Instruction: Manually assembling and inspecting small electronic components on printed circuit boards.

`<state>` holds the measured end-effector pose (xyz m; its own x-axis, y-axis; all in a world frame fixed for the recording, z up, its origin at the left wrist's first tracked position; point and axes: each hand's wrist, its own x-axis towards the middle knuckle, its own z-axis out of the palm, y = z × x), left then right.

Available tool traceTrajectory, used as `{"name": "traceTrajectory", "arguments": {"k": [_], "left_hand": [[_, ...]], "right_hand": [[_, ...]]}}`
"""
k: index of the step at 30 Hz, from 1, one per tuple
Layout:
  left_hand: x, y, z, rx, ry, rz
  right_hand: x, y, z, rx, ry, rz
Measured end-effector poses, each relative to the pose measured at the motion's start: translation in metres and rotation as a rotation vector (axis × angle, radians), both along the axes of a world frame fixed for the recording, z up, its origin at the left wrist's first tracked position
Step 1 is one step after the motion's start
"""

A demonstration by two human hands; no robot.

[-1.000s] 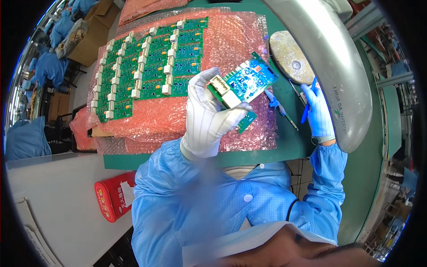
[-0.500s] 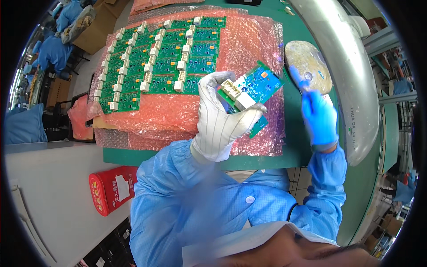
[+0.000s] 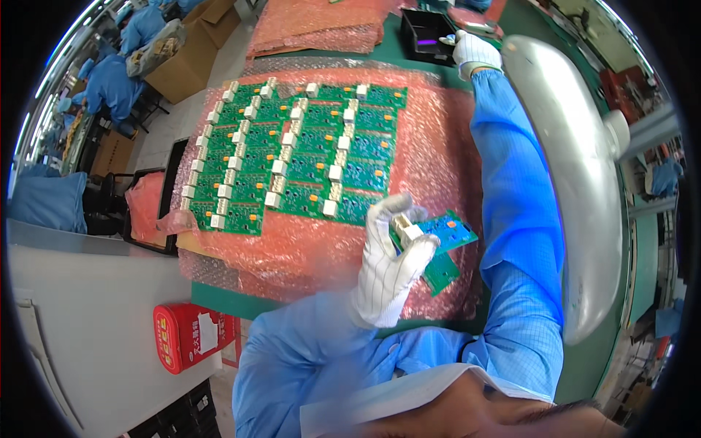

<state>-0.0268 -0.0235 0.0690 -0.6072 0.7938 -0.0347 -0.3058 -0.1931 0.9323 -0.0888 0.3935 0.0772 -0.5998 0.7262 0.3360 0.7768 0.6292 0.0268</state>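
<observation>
My left hand, in a white striped glove, is closed around a green circuit board with white connectors, tilted above the pink bubble wrap. Just below it, a second green board shows, apparently lying on the wrap and partly covered by my fingers. At full stretch, my gloved right hand is by the right edge of a small black tray. Its fingers are pinched together; something small and pale shows at the tips, too small to name.
Rows of circuit boards cover the left of the bubble wrap. A large silver lamp-like housing stands along my right arm. More pink wrap is stacked at the back. A red box stands at lower left. People in blue work on the far left.
My right hand has gone from beside the speckled rounded object on the right to the black tray at the back; the sleeve now hides that object. The left keeps its board. The view has shifted.
</observation>
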Motion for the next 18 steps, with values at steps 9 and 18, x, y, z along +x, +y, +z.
{"name": "traceTrajectory", "arguments": {"k": [9,18], "left_hand": [[-0.026,0.005,-0.008,-0.185,-0.17,-0.009],[-0.026,0.009,-0.002,-0.183,-0.008,0.076]], "right_hand": [[-0.055,0.084,-0.017,-0.016,-0.277,-0.001],[-0.02,0.044,0.021,0.092,-0.268,0.003]]}}
